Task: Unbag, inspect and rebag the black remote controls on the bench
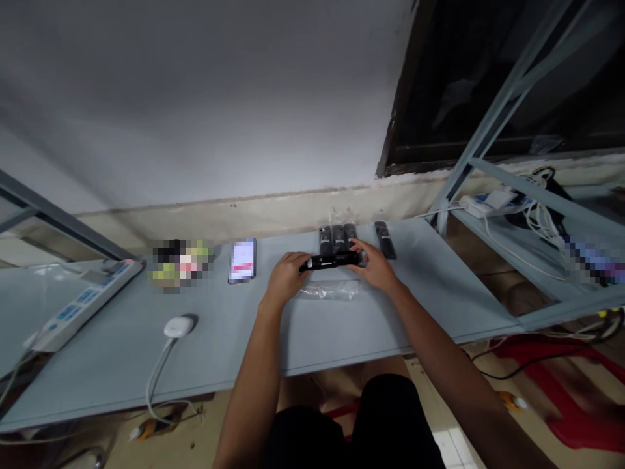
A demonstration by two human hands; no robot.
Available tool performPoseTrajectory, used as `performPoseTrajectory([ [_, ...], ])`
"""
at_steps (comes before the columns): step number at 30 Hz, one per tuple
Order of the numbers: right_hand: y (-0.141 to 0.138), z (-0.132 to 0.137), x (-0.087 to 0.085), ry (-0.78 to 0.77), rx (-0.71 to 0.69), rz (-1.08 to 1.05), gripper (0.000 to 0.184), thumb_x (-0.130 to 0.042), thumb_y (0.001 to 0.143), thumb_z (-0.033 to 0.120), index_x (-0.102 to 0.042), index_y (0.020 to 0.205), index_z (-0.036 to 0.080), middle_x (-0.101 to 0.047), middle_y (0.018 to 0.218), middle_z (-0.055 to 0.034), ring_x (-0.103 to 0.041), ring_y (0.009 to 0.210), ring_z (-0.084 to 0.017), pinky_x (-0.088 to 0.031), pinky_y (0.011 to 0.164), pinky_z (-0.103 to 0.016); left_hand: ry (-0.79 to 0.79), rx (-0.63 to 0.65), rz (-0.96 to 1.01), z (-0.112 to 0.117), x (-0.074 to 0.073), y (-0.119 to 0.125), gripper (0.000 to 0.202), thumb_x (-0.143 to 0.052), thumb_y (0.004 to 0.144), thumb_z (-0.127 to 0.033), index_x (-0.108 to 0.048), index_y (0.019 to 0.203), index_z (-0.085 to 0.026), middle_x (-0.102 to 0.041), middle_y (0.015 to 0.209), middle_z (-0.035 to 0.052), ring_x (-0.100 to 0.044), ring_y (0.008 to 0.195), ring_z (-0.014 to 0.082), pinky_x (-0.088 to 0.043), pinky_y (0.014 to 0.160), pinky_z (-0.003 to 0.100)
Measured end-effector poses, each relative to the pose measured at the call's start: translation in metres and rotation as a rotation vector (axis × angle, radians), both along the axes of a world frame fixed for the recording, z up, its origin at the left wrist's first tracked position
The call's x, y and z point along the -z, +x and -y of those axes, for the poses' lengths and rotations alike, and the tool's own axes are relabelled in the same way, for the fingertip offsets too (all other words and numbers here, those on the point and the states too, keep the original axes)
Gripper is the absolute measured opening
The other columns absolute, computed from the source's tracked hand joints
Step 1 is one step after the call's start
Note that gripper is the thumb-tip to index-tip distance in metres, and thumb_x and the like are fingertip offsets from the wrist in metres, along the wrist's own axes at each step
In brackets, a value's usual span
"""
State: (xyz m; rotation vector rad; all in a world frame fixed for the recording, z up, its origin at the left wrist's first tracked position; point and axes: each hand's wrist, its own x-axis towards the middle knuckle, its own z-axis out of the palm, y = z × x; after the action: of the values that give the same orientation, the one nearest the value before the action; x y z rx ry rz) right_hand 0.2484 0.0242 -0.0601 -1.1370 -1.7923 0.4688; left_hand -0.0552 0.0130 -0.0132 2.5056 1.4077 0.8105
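Observation:
A slim black remote control [328, 261] lies crosswise between my two hands, just above the table, seen from its edge. My left hand [288, 277] is closed on its left end, and my right hand [374, 266] grips the right end with fingers and thumb. Under it on the table is a clear plastic bag [329, 290]. Right behind stand or lie several dark remote controls [338, 240] side by side, in clear wrappers. Another dark remote control [385, 240] lies apart, to the right of the group.
A lit phone [242, 260] rests left of my hands on the grey-blue table [215, 358]. Further left are a white charger with cable [178, 326], a blurred colourful item [180, 264] and a power strip [83, 311]. Shelf frames flank both sides; a red stool [561, 397] stands lower right.

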Motion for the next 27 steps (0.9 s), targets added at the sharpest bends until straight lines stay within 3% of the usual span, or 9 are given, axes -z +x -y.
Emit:
performPoseTrajectory([
  [18, -0.0028, -0.0001, 0.0039, 0.002, -0.005, -0.056, 0.07, -0.08, 0.08, 0.021, -0.062, 0.148, 0.03, -0.072, 0.129, -0.0104, -0.067, 0.116, -0.029, -0.06, 0.09, -0.045, 0.016, 0.007, 0.013, -0.0009, 0.0014, 0.0005, 0.042, -0.071, 0.09, -0.015, -0.073, 0.132, -0.022, -0.075, 0.129, 0.0098, -0.065, 0.121, 0.0297, -0.055, 0.109, 0.05],
  [27, -0.0036, 0.0001, 0.0035, 0.032, -0.007, -0.078, 0.067, -0.078, 0.082, 0.022, -0.062, 0.147, 0.029, -0.072, 0.13, -0.0106, -0.067, 0.114, -0.028, -0.059, 0.087, -0.041, 0.009, -0.007, 0.008, 0.0002, -0.0003, 0.0032, 0.042, -0.071, 0.089, -0.015, -0.073, 0.131, -0.021, -0.075, 0.128, 0.0106, -0.065, 0.12, 0.0305, -0.055, 0.109, 0.049],
])
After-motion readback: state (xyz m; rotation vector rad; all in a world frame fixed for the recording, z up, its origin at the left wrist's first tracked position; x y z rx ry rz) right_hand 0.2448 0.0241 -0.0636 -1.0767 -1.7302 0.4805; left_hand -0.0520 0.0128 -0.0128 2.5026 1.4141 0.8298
